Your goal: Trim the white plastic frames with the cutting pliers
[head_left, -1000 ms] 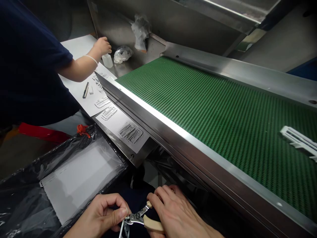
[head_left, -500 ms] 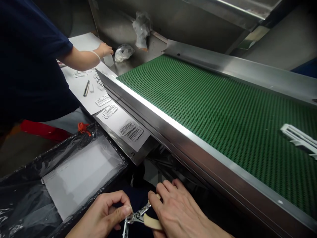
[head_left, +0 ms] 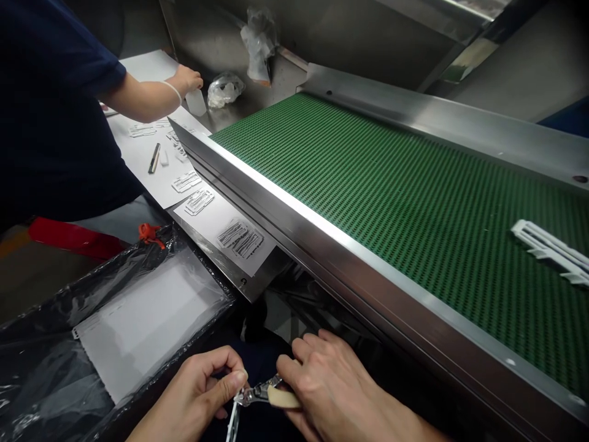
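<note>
Gripping the cream-handled cutters (head_left: 269,396), the right hand (head_left: 331,393) is closing around the handles low in the view, at about 6 o'clock, with the steel nose pointing toward 9 o'clock. The left hand (head_left: 202,390) is pinching a small white plastic part (head_left: 233,417) between thumb and forefinger, holding it right at the cutter nose; whether the blades are touching it cannot be told. Compared with a second ago, both hands are sitting slightly lower and closer together, and the cutters are showing less of their length under the right fingers, so the trimming work is judged to be continuing on the same piece rather than finishing. At 9 o'clock from the hands, a black bag-lined bin (head_left: 55,344) is holding a pale sheet. At 12 o'clock, printed papers (head_left: 239,236) are lying on the desk (head_left: 251,285). At 2 o'clock, a white moulded part (head_left: 547,245) is lying on the green conveyor belt (head_left: 391,184), now marginally nearer the left. A co-worker's hand (head_left: 186,78) is resting by a small bottle (head_left: 197,103) at 11 o'clock.
</note>
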Tool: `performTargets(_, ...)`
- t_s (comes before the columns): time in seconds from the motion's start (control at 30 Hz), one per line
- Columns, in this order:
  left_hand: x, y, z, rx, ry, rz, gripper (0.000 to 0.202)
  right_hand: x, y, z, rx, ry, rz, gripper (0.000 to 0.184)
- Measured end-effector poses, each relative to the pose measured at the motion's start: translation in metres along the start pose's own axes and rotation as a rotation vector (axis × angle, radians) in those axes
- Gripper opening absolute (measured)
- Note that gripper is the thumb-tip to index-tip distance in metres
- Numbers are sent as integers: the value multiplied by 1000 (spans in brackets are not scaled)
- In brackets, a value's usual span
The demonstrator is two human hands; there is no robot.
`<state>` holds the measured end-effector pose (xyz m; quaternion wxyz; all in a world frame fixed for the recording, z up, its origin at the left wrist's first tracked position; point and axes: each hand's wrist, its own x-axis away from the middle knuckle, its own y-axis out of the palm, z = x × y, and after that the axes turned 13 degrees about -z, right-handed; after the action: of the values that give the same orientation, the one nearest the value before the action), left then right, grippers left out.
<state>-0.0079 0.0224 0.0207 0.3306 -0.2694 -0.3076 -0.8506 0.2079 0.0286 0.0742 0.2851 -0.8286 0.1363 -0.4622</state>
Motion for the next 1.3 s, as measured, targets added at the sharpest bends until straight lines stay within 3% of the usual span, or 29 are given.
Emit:
performTargets(0.1, 0, 0, -4, 75, 28, 40, 43, -6, 1, 6, -206, 56, -72, 6)
performTargets(0.23, 0, 4, -20, 256, 106, 65, 52, -10, 20, 24, -671, 192, -4, 14)
performTargets(0.33, -7, 11, -33, 416, 134, 82, 59, -9, 31, 30, -792, 170, 50, 18)
performTargets(0.4, -15, 15, -39, 551, 124, 82, 50, -7, 35, 31, -772, 126, 79, 11)
performTargets(0.57, -24, 18, -35, 746, 179, 21, 37, 0, 36, 27, -560, 119, 187, 23)
performTargets(0.77, -15, 17, -23, 592, 84, -36, 45, 3, 30, 22, -480, 64, 141, 33)
performTargets(0.97, -17, 14, -26, 376, 37, -163, 46, 3, 30, 24, -397, 55, 157, 41)
performTargets(1.17, -19, 13, -30, 330, 39, -179, 44, 0, 27, 24, -383, 45, 144, 25)
performTargets(1.3, -18, 13, -27, 318, 39, -174, 44, 1, 27, 24, -384, 46, 125, 26)
